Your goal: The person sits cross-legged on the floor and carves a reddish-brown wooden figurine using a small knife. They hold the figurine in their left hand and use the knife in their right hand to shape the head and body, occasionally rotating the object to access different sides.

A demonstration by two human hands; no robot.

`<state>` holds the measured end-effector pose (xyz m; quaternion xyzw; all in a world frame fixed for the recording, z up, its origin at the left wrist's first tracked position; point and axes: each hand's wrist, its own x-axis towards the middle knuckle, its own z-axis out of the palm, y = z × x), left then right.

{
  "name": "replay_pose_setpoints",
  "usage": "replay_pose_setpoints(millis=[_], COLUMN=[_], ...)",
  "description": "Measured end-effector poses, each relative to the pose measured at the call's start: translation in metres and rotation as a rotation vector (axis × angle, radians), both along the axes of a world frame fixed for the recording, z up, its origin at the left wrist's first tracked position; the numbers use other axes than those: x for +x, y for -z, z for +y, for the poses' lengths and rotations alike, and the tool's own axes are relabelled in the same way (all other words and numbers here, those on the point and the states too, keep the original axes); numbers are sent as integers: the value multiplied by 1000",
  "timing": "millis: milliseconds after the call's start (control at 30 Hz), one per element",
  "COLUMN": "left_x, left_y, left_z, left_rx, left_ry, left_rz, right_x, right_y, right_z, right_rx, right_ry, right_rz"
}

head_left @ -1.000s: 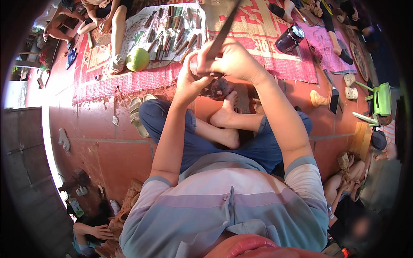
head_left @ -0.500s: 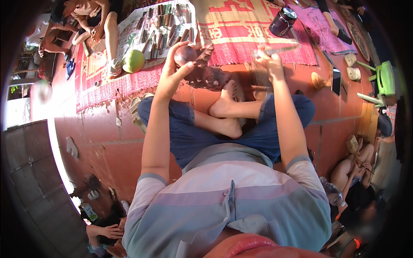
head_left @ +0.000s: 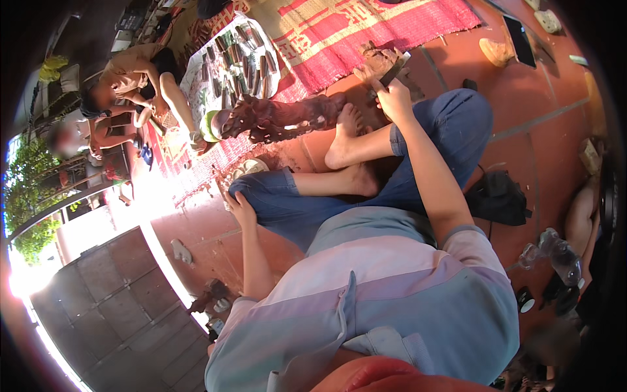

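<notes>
A dark reddish-brown carved wooden figure [head_left: 294,116] lies on the floor beyond my feet, its rounded end toward the left. My right hand [head_left: 393,99], above and beyond my right knee, is closed around a carving tool [head_left: 394,70]. That tool looks dark and narrow, with a pale end pointing away from me. Just past it lies a rough light-brown wood piece [head_left: 377,57]. My left hand [head_left: 241,210] is low beside my left knee, thumb apart from the fingers; glare and the knee partly hide its fingertips.
Several carving tools [head_left: 238,62] lie in rows on a white cloth at the back left. A green round object [head_left: 209,127] sits behind the figure's rounded end. A person [head_left: 140,78] sits at the far left. A phone [head_left: 519,40] and a black bag [head_left: 498,198] are at my right.
My left hand has left the figure's rounded end and dropped to beside my left knee. The right hand still grips the tool, now pointing more away from me. The view has swung left.
</notes>
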<state>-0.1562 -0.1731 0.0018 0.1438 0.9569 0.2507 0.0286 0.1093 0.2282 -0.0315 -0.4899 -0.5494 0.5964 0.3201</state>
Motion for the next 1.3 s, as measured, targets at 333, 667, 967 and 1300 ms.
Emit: replay_pose_setpoints(millis=[333,667,967,1300], left_x=[133,103,154,141], left_y=[4,63,23,39], left_z=[71,161,101,58], left_rx=[-735,-879,-972,-814], left_ry=[505,948,807,582], left_rz=[305,-439,-192,-265], right_x=[-1,-21,-28,-11], right_y=[17,17,12,25], right_z=[-1,-12,-33,-26], right_rx=[-92,233,352,296], right_ry=[-36,0,-194,-310], right_rz=[363,13,-52,-188])
